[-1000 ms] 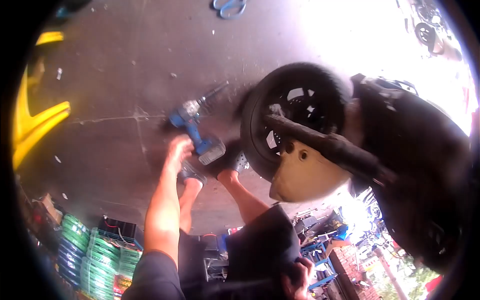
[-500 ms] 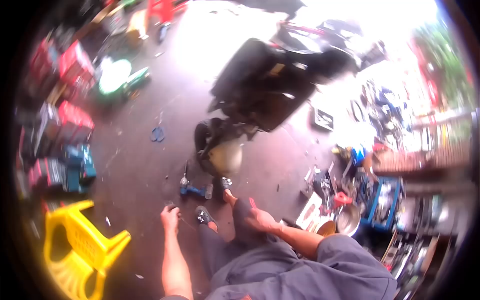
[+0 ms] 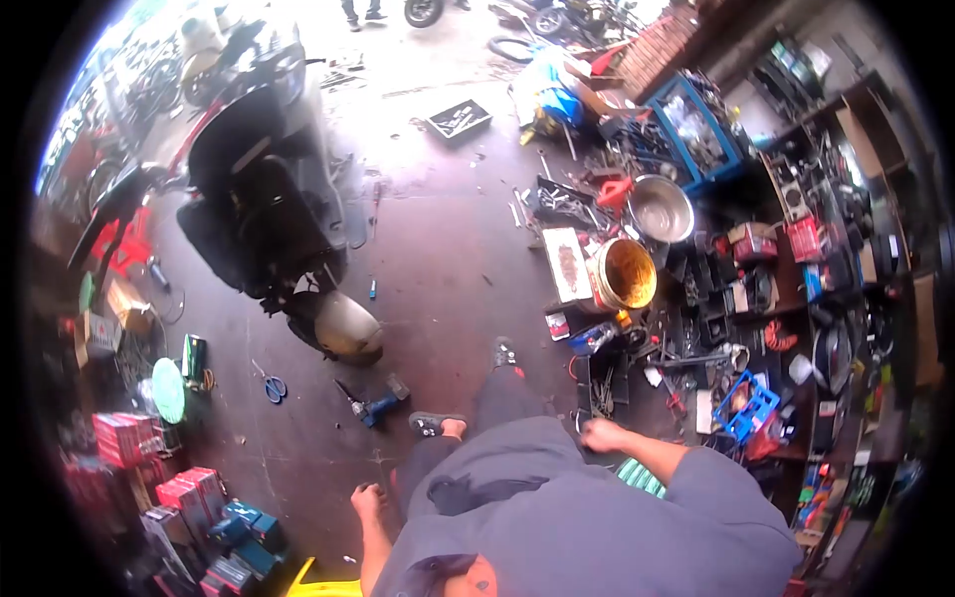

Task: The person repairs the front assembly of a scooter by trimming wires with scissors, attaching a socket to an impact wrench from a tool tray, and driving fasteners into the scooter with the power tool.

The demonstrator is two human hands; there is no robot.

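Note:
Low at centre-left is my left hand [image 3: 368, 499], fingers curled; anything inside it is too small to make out. My right hand [image 3: 602, 435] hangs beside my body near a black parts tray [image 3: 602, 386], its fingers bent together and any content hidden. A blue cordless power tool [image 3: 378, 402] lies on the floor by my foot, apart from both hands. Beyond it stands a dark scooter [image 3: 261, 214] with a cream fender [image 3: 346, 326] towards me. Blue-handled scissors [image 3: 275, 388] lie left of the tool.
Right side: a steel bowl [image 3: 661, 209], an orange-stained bucket [image 3: 627, 275], a blue rack [image 3: 696, 129] and crowded shelves. Left: red boxes [image 3: 124, 438] and teal boxes [image 3: 249, 532]. A yellow chair [image 3: 323, 587] is at the bottom edge. A parts tray [image 3: 459, 120] lies farther off.
The view has swung right and risen away from the scooter's wheel. My left hand has drawn back from the power tool, its fingers now curled. My right hand has moved off my thigh to the right.

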